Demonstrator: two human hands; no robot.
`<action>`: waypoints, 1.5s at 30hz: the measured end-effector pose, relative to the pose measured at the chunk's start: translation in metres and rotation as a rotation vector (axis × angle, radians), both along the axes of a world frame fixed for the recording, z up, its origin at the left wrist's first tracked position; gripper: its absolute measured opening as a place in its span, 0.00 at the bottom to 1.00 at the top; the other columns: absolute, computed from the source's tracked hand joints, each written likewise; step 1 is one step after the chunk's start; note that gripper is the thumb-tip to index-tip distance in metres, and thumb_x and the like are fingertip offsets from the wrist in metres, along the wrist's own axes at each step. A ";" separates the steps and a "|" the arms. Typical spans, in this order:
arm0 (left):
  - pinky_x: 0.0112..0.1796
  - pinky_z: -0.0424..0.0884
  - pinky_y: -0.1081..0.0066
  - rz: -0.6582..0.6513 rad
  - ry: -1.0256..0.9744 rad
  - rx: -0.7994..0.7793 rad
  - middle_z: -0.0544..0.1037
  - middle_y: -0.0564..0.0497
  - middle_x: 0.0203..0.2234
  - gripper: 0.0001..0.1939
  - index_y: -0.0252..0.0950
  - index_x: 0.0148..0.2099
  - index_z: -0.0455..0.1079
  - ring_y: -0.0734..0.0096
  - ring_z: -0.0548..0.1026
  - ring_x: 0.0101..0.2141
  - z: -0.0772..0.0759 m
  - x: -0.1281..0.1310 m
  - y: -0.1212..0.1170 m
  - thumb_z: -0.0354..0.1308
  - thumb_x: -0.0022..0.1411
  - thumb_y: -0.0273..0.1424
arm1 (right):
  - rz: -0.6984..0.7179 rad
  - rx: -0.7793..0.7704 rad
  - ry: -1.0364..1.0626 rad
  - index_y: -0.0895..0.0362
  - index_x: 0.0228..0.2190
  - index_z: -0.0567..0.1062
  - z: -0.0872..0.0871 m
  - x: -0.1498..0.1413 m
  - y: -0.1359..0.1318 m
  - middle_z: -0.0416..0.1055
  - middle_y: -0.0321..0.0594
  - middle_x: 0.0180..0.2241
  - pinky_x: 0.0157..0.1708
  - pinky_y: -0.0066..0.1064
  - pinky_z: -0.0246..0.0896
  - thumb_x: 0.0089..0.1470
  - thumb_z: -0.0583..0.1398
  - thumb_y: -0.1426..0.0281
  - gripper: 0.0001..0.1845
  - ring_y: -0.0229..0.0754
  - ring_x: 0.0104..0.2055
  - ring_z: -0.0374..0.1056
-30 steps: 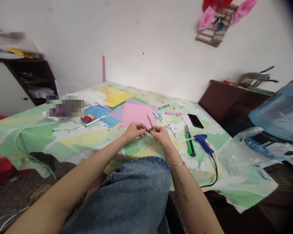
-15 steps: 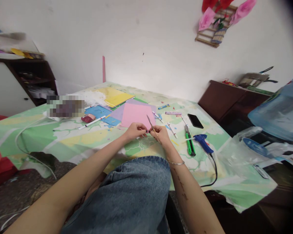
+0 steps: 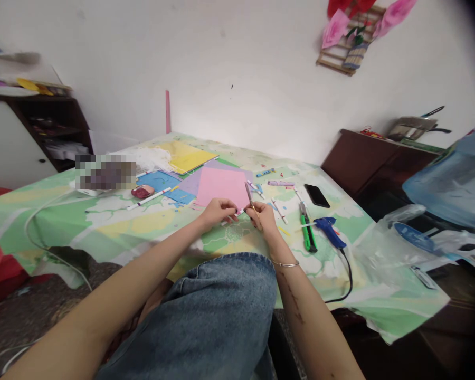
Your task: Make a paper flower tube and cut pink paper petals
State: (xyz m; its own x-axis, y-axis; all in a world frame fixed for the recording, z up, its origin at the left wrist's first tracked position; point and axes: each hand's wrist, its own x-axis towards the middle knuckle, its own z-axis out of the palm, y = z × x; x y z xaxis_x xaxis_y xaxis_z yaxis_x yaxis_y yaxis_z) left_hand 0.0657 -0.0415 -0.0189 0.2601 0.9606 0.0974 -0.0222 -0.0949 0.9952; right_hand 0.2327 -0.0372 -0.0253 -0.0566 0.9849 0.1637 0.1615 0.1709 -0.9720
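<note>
At frame centre, the left hand (image 3: 220,212) pinches a small pink piece (image 3: 238,212); the right hand (image 3: 261,217) grasps scissors (image 3: 248,192), blades up.

Metal scissors (image 3: 249,193), tips pointing forward, small pink piece (image 3: 239,212) near

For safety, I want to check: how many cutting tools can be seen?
2: scissors in the right hand, and a green cutter beside the blue glue gun. Others may be hidden.
</note>
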 end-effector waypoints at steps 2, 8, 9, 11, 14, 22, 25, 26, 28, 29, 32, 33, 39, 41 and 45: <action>0.22 0.67 0.77 -0.001 -0.011 -0.007 0.74 0.52 0.19 0.04 0.31 0.28 0.70 0.70 0.77 0.24 0.000 0.000 0.000 0.60 0.46 0.26 | -0.016 -0.002 0.008 0.59 0.23 0.71 0.001 0.000 -0.001 0.57 0.27 0.10 0.11 0.24 0.42 0.36 0.59 0.65 0.10 0.29 0.11 0.48; 0.23 0.67 0.77 -0.007 -0.042 -0.021 0.75 0.52 0.21 0.06 0.32 0.29 0.70 0.70 0.77 0.25 -0.002 -0.003 0.002 0.61 0.45 0.28 | 0.020 -0.035 0.008 0.59 0.23 0.72 0.004 -0.001 -0.005 0.56 0.26 0.09 0.10 0.23 0.42 0.36 0.58 0.67 0.09 0.30 0.10 0.49; 0.23 0.67 0.77 -0.010 -0.046 -0.022 0.75 0.52 0.21 0.06 0.32 0.29 0.70 0.70 0.77 0.25 -0.003 -0.003 0.002 0.60 0.45 0.28 | 0.033 -0.040 0.009 0.59 0.23 0.73 0.004 -0.001 -0.006 0.56 0.26 0.09 0.10 0.23 0.43 0.36 0.58 0.68 0.09 0.30 0.10 0.49; 0.22 0.67 0.78 -0.016 -0.052 -0.023 0.74 0.52 0.21 0.06 0.32 0.29 0.70 0.70 0.77 0.26 -0.004 -0.004 0.002 0.60 0.46 0.28 | 0.062 -0.040 0.016 0.60 0.25 0.74 0.005 -0.001 -0.007 0.57 0.25 0.09 0.10 0.23 0.43 0.35 0.57 0.69 0.11 0.29 0.10 0.49; 0.22 0.66 0.78 -0.016 -0.061 -0.023 0.74 0.52 0.21 0.05 0.32 0.29 0.71 0.70 0.77 0.25 -0.003 -0.005 0.002 0.60 0.46 0.28 | 0.097 -0.031 0.033 0.60 0.26 0.74 0.006 -0.001 -0.009 0.57 0.25 0.09 0.10 0.23 0.43 0.37 0.58 0.69 0.10 0.29 0.10 0.49; 0.23 0.68 0.77 -0.011 -0.057 -0.020 0.76 0.51 0.21 0.06 0.31 0.29 0.73 0.70 0.77 0.25 0.000 -0.004 0.000 0.61 0.45 0.28 | 0.131 -0.074 0.039 0.59 0.25 0.71 0.004 -0.005 -0.010 0.58 0.25 0.12 0.09 0.22 0.42 0.36 0.61 0.66 0.11 0.27 0.09 0.49; 0.23 0.68 0.77 -0.013 -0.051 -0.020 0.76 0.50 0.21 0.06 0.31 0.29 0.74 0.70 0.77 0.25 0.000 -0.004 -0.001 0.62 0.45 0.27 | 0.138 -0.063 0.043 0.59 0.25 0.71 0.004 -0.005 -0.010 0.58 0.25 0.12 0.09 0.21 0.42 0.36 0.60 0.68 0.09 0.27 0.09 0.49; 0.23 0.68 0.77 -0.014 -0.050 -0.019 0.76 0.50 0.21 0.06 0.31 0.29 0.74 0.70 0.77 0.25 0.001 -0.004 -0.001 0.62 0.44 0.27 | 0.138 -0.058 0.044 0.59 0.25 0.71 0.005 -0.005 -0.010 0.58 0.25 0.12 0.09 0.21 0.42 0.36 0.60 0.68 0.09 0.27 0.09 0.49; 0.23 0.68 0.77 -0.016 -0.053 -0.018 0.77 0.50 0.21 0.06 0.31 0.29 0.74 0.70 0.77 0.25 0.001 -0.004 -0.001 0.61 0.44 0.26 | 0.137 -0.052 0.044 0.59 0.24 0.71 0.005 -0.005 -0.010 0.58 0.25 0.12 0.09 0.21 0.43 0.37 0.60 0.68 0.09 0.27 0.09 0.49; 0.23 0.68 0.76 -0.017 -0.056 -0.019 0.77 0.50 0.21 0.06 0.31 0.29 0.74 0.70 0.77 0.25 0.000 -0.005 -0.001 0.61 0.44 0.26 | 0.138 -0.050 0.044 0.59 0.24 0.71 0.005 -0.005 -0.010 0.58 0.24 0.12 0.09 0.21 0.43 0.37 0.60 0.68 0.09 0.27 0.10 0.49; 0.24 0.68 0.76 -0.022 -0.067 -0.024 0.77 0.50 0.21 0.06 0.31 0.29 0.73 0.69 0.77 0.25 0.000 -0.005 0.000 0.60 0.44 0.27 | 0.144 -0.053 0.040 0.59 0.25 0.71 0.004 -0.004 -0.010 0.57 0.24 0.11 0.09 0.21 0.43 0.37 0.60 0.68 0.09 0.27 0.10 0.49; 0.24 0.68 0.76 -0.024 -0.071 -0.024 0.77 0.50 0.21 0.06 0.31 0.29 0.73 0.69 0.77 0.25 0.000 -0.006 0.000 0.59 0.44 0.27 | 0.144 -0.055 0.038 0.59 0.25 0.71 0.004 -0.004 -0.009 0.57 0.24 0.12 0.09 0.21 0.43 0.37 0.60 0.68 0.09 0.27 0.10 0.49; 0.24 0.69 0.74 -0.048 -0.080 0.007 0.76 0.49 0.24 0.10 0.32 0.32 0.72 0.67 0.77 0.27 -0.001 -0.006 0.000 0.62 0.47 0.34 | 0.132 -0.057 0.023 0.59 0.25 0.71 0.003 -0.005 -0.009 0.59 0.25 0.12 0.09 0.22 0.43 0.37 0.61 0.66 0.10 0.27 0.09 0.49; 0.24 0.69 0.74 -0.052 -0.073 0.019 0.76 0.49 0.24 0.10 0.32 0.32 0.72 0.67 0.77 0.27 -0.001 -0.006 -0.001 0.63 0.47 0.33 | 0.130 -0.057 0.019 0.59 0.25 0.71 0.003 -0.005 -0.009 0.59 0.25 0.11 0.09 0.22 0.43 0.37 0.61 0.66 0.10 0.27 0.09 0.49; 0.24 0.69 0.74 -0.052 -0.059 0.033 0.76 0.49 0.23 0.08 0.32 0.31 0.73 0.67 0.77 0.26 -0.001 -0.005 0.000 0.62 0.46 0.31 | 0.129 -0.058 0.011 0.59 0.24 0.71 0.004 -0.006 -0.009 0.58 0.25 0.11 0.09 0.22 0.42 0.37 0.61 0.67 0.09 0.28 0.09 0.49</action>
State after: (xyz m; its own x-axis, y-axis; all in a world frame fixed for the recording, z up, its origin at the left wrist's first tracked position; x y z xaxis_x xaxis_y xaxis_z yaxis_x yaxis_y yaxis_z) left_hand 0.0605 -0.0419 -0.0198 0.3020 0.9421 0.1454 -0.0863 -0.1249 0.9884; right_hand 0.2271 -0.0466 -0.0216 -0.1820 0.9774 0.1077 0.1313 0.1327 -0.9824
